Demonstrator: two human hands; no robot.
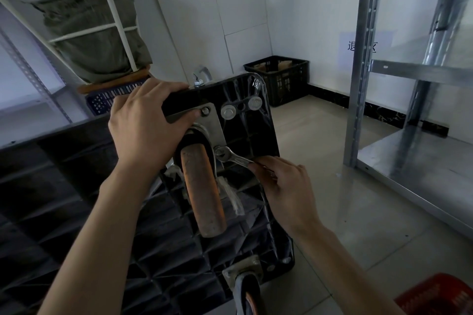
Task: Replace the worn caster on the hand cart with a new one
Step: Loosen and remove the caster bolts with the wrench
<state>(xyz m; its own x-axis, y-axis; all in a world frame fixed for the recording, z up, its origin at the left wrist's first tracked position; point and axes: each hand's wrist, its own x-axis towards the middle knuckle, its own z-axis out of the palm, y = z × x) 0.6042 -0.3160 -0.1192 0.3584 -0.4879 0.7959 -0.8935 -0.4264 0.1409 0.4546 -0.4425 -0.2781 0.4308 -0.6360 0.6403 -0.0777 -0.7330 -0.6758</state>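
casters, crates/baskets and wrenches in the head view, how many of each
casters: 2, the worn caster and the near caster
crates/baskets: 3, black crate, blue crate, red basket
wrenches: 1, wrench
total: 6

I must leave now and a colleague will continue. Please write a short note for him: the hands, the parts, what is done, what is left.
Left hand grips the top edge of the upturned cart deck, thumb on the caster plate.
Right hand holds the wrench, its head on a plate bolt.
Worn caster is still mounted; no bolt visibly removed.
Left: undo the bolts, swap the caster. No new caster is in view.
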